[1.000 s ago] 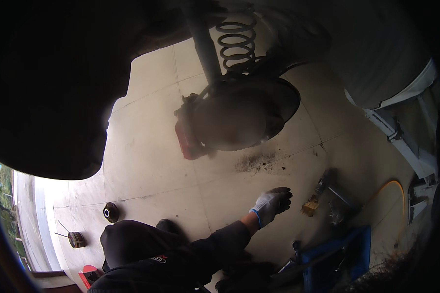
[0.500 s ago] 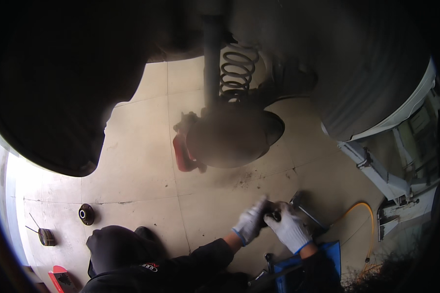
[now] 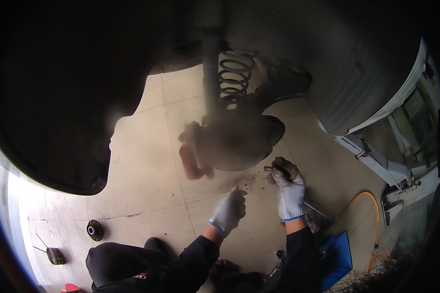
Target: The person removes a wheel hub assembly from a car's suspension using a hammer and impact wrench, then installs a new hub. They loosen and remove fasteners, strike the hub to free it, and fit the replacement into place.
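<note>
Below a dark, round wheel hub (image 3: pixel 232 141) with blurred outline, both gloved hands of the person are raised above the pale tiled floor (image 3: pixel 137 171). The right hand (image 3: pixel 291 193), in a white knitted glove with blue cuff edge and dirty fingertips, is closed in a narrow pinch around a small grey metal piece (image 3: pixel 268 169). Only a short end of this piece comes out at the left side of the fingers; the remaining part is hidden, so its full shape cannot be told. Its visible axis runs nearly crosswise in the view — the free end is directed to the left, just under the lower right edge of the hub. How far it is from the hub in depth is not clear.

The left hand (image 3: pixel 229 212), gloved in the same manner, is lower and to the left of this free end, apart from it. Its fingers appear curled, but whether something is inside cannot be seen. The right hand is thus the nearer one — it carries the piece itself.

Beside the hub, on its left, is a red curved brake caliper (image 3: pixel 190 161); above stands a dark coil spring (image 3: pixel 235 73). A blue open box (image 3: pixel 344 261) is near the right forearm.
</note>
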Available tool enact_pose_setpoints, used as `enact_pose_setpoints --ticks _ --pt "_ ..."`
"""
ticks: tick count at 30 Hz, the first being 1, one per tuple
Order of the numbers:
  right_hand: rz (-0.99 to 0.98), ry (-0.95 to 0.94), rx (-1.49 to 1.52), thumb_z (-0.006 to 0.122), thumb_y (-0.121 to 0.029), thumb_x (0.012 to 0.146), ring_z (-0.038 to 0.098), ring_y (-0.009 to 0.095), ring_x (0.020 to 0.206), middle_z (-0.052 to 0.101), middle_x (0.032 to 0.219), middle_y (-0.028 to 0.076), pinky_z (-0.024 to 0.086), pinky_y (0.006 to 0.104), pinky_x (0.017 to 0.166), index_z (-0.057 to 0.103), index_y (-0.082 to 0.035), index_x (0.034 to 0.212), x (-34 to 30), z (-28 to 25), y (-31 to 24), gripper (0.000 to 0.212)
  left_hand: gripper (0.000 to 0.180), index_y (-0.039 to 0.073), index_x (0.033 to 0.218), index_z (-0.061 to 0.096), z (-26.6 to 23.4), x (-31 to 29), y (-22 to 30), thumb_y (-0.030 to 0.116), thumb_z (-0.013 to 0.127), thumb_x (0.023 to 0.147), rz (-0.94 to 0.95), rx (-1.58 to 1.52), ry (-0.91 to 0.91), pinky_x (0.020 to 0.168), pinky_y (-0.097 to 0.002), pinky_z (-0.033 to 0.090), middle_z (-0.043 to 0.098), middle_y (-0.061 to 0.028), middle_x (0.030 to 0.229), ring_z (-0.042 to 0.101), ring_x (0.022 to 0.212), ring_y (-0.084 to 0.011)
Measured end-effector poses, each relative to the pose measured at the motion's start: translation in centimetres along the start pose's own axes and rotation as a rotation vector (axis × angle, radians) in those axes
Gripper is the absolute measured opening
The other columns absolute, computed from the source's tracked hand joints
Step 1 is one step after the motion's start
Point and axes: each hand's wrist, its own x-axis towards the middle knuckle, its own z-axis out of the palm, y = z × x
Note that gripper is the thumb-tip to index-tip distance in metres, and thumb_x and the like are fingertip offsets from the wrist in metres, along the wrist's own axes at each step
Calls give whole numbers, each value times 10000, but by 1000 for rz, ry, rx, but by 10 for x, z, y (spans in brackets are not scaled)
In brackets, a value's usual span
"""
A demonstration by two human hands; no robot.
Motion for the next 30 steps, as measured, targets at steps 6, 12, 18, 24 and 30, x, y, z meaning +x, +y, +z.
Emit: enact_pose_setpoints --ticks 6,12,18,24,30 --pt "-5 54 104 614 107 948 714 224 921 704 1098 99 617 374 866 650 -12 1128 8 4 36 219 347 28 1305 580 20 -21 16 259 426 1098 -3 307 43 513 -266 484 660 -42 933 616 670 -156" --pt "-75 82 159 595 117 947 715 238 913 691 1087 112 626 373 838 613 -6 1144 5 7 66 233 315 30 1323 570 16 -18 18 155 422 1076 273 572 -163 492 -275 465 646 -41 918 599 654 -152" --pt "-248 145 -273 616 109 941 694 172 951 691 1118 102 605 331 876 600 27 1196 -4 17 60 269 307 48 1320 569 14 -19 18 131 438 1055 208 408 -100 489 -274 453 620 -22 923 574 637 -139" --pt "-401 137 -386 649 6 950 667 108 840 720 982 45 555 265 779 627 7 1149 -1 30 52 200 300 95 1300 586 35 -32 25 247 489 1060 113 510 105 421 -278 404 602 22 854 535 547 -133" --pt "21 184 -190 669 -208 1010 663 97 767 729 874 40 540 276 671 676 1 1019 3 26 43 209 304 114 1238 602 24 -21 21 337 464 1084 10 226 70 409 -276 373 585 36 830 536 545 -133"
